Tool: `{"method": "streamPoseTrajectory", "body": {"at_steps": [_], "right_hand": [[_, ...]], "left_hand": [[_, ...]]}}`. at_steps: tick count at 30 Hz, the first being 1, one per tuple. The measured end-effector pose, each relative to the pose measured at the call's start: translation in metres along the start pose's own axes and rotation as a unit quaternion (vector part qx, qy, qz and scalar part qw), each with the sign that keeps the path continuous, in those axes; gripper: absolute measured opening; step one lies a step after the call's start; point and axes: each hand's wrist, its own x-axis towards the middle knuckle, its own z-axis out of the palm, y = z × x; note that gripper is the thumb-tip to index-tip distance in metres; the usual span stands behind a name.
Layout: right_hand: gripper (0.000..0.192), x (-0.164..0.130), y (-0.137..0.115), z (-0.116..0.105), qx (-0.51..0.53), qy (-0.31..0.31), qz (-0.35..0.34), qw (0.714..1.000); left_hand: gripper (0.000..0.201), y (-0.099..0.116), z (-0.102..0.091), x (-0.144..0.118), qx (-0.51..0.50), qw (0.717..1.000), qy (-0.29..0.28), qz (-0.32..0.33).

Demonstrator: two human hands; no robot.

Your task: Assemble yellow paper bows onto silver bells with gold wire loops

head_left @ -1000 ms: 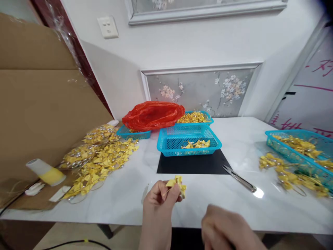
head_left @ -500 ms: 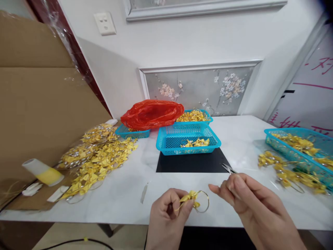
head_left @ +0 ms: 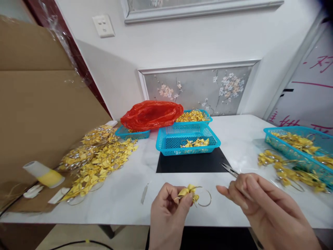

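Between thumb and fingers, my left hand (head_left: 169, 210) pinches a yellow ribbon flower (head_left: 188, 191) over the front of the table. A thin gold wire loop (head_left: 210, 198) sticks out of the flower to the right. My right hand (head_left: 262, 201) is closed around slim metal tweezers (head_left: 229, 169), their tips pointing up and left, apart from the flower. The handle end of the tweezers is hidden in my palm. Ahead of both hands, a blue mesh basket (head_left: 166, 149) with a few yellow flowers stands at the far edge of a black mat (head_left: 187, 165).
A heap of yellow flowers with silvery beads (head_left: 104, 165) lies left, near a yellow-and-white cone (head_left: 44, 174). A red plastic bag (head_left: 151, 114) sits behind. Another blue basket (head_left: 275, 140) stands right, loose yellow flowers (head_left: 293, 173) before it. Cardboard (head_left: 39, 111) rises at left.
My right hand with the tweezers has moved right and slightly down, away from the flower. My left hand has turned the flower a little, and the wire loop sits slightly farther right.
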Motion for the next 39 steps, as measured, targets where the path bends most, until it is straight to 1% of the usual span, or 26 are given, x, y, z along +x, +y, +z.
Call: {"method": "streamPoseTrajectory", "body": {"at_steps": [3,9,11,13,15,19,23,25,27,29,31,34,36,39], "right_hand": [[0.027,-0.002,0.001,0.002,-0.003,0.007,-0.003,1.000],[0.028,0.000,0.002,0.005,-0.009,-0.002,0.000,1.000],[0.026,0.003,-0.002,0.002,0.000,0.021,-0.023,1.000],[0.021,0.006,-0.006,-0.002,0.005,0.067,-0.061,0.996],[0.018,0.007,-0.010,-0.006,0.008,0.099,-0.074,0.992],[0.021,0.004,-0.010,-0.008,0.004,0.087,-0.051,0.995],[0.007,0.003,-0.012,-0.012,0.007,0.095,-0.054,0.994],[0.003,0.004,-0.017,-0.016,-0.003,0.119,-0.073,0.990],[0.010,0.005,-0.023,-0.021,-0.022,0.146,-0.088,0.985],[0.019,0.006,-0.028,-0.024,-0.043,0.160,-0.089,0.982],[0.021,0.006,-0.030,-0.025,-0.057,0.153,-0.087,0.983],[0.011,0.006,-0.024,-0.026,-0.068,0.122,-0.088,0.986],[0.007,0.007,-0.019,-0.028,-0.070,0.098,-0.077,0.990],[0.010,0.012,-0.014,-0.036,-0.114,0.090,-0.064,0.987]], "left_hand": [[0.037,0.001,0.001,0.001,-0.019,1.000,0.002,-0.020],[0.032,-0.002,-0.001,0.001,-0.020,0.999,-0.026,-0.035],[0.032,-0.003,-0.003,0.002,-0.017,0.999,-0.026,-0.035],[0.031,-0.004,-0.006,0.004,-0.007,0.999,-0.015,-0.032],[0.030,-0.004,-0.008,0.005,0.000,1.000,-0.003,-0.031],[0.029,-0.006,-0.010,0.007,0.003,0.999,0.004,-0.033],[0.032,-0.008,-0.012,0.007,0.007,0.999,-0.001,-0.034],[0.033,-0.007,-0.014,0.008,0.010,0.999,-0.005,-0.036],[0.033,-0.007,-0.017,0.009,0.012,0.999,-0.008,-0.040],[0.034,-0.007,-0.020,0.011,0.015,0.999,-0.012,-0.045],[0.034,-0.008,-0.023,0.013,0.018,0.999,-0.011,-0.046],[0.034,-0.010,-0.025,0.015,0.025,0.999,-0.004,-0.038],[0.032,-0.008,-0.025,0.015,0.031,0.999,-0.004,-0.034],[0.025,-0.001,-0.024,0.011,0.038,0.998,-0.025,-0.039]]}}
